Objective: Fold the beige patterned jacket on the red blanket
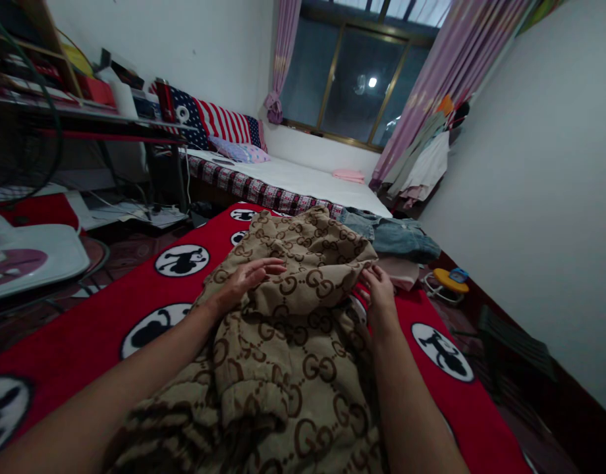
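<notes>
A tan garment with a brown interlocking-letter pattern [293, 329] lies bunched on a red blanket with black-and-white cartoon circles [135, 303]. My left hand [244, 280] rests flat on the garment's upper left part, fingers stretched out and pointing right. My right hand [377, 286] is at the garment's right edge, its fingers curled and pinching the fabric there. Both forearms reach in from the bottom of the view.
Folded blue jeans [392, 234] and a pink cloth [399, 271] lie beyond the garment. A second bed with a white sheet [303, 178] stands behind. A fan [21, 158] and cluttered shelves are at left, and a yellow object [448, 280] is on the floor at right.
</notes>
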A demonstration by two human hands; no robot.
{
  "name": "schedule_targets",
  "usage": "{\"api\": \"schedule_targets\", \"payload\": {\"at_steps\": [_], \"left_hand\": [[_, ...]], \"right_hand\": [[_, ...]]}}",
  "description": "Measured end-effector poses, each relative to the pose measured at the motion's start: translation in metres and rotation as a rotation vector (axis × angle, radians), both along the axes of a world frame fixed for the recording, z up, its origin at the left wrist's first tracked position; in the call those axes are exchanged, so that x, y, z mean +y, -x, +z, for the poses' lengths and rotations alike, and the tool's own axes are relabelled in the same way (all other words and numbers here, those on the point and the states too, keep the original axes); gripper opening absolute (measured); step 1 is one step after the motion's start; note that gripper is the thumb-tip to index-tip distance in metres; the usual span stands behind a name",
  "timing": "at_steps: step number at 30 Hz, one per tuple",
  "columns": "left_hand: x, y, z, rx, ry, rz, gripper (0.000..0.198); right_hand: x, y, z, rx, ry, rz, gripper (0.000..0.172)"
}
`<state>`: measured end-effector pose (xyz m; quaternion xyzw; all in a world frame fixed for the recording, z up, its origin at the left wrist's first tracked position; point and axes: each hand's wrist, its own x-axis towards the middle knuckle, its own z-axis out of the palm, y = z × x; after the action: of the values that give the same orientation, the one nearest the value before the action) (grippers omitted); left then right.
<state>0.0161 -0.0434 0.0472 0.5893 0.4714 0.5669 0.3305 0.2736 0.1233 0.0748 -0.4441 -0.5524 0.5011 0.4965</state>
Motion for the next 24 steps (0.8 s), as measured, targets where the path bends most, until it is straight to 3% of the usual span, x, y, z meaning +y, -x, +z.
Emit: {"api": "schedule_targets", "payload": {"at_steps": [4,6,8,11,13,17,21,24], "left_hand": [[-0.008,-0.020,0.026,0.416,0.078,-0.072,0.070],[-0.005,-0.023,0.024,0.544,0.144,-0.009,0.049],[0.004,-0.018,0.011,0.546,0.197,0.186,0.035],[0.017,-0.001,-0.013,0.412,0.220,0.576,0.036],[0.022,0.008,-0.024,0.348,0.200,0.701,0.040],[0.023,0.013,-0.030,0.337,0.150,0.707,0.045],[0.024,0.012,-0.031,0.338,0.130,0.699,0.045],[0.024,0.013,-0.032,0.341,0.128,0.691,0.047]], "right_hand": [[-0.019,0.019,-0.001,0.043,-0.073,0.375,0.068],[-0.030,0.026,0.001,0.014,-0.124,0.517,0.064],[-0.037,0.029,0.002,-0.042,-0.155,0.577,0.058],[-0.039,0.028,-0.003,-0.149,-0.172,0.520,0.052],[-0.037,0.025,-0.011,-0.215,-0.189,0.486,0.048],[-0.046,0.006,-0.020,-0.419,-0.300,0.457,0.040],[-0.075,-0.044,-0.006,-0.743,-0.493,0.327,0.036],[-0.101,-0.090,0.004,-1.064,-0.475,0.238,0.047]]}}
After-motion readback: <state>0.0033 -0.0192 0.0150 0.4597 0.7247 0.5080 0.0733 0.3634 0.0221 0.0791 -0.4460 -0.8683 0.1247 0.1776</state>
